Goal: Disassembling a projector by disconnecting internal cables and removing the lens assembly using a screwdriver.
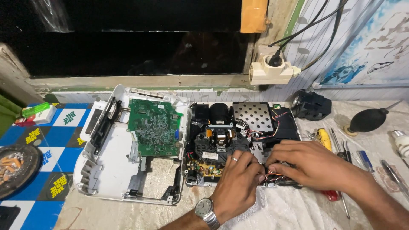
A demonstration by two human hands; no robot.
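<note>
A: Item, nine o'clock?
B: Dark ashtray (pixel 17 169) on the blue checkered cloth (pixel 68 145); green lighter (pixel 35 109) at ten o'clock.

A: Next?
B: White housing cover (pixel 111 158), laid open, green circuit board (pixel 155 127) inside it.

A: Centre?
B: Opened black chassis (pixel 238 136), touching the cover's right edge; perforated metal plate (pixel 253 116) at one o'clock.

A: Hands?
B: Left hand (pixel 237 183), wristwatch and ring, fingers pressed together on the wire bundle (pixel 272 174) at the chassis's lower right corner. Right hand (pixel 309 164) meets it there, fingers curled; whether they pinch the wires, cannot tell.

A: Three o'clock?
B: Black rubber blower (pixel 368 119), yellow-handled tool (pixel 324 138), white bulb (pixel 401 140).
</note>
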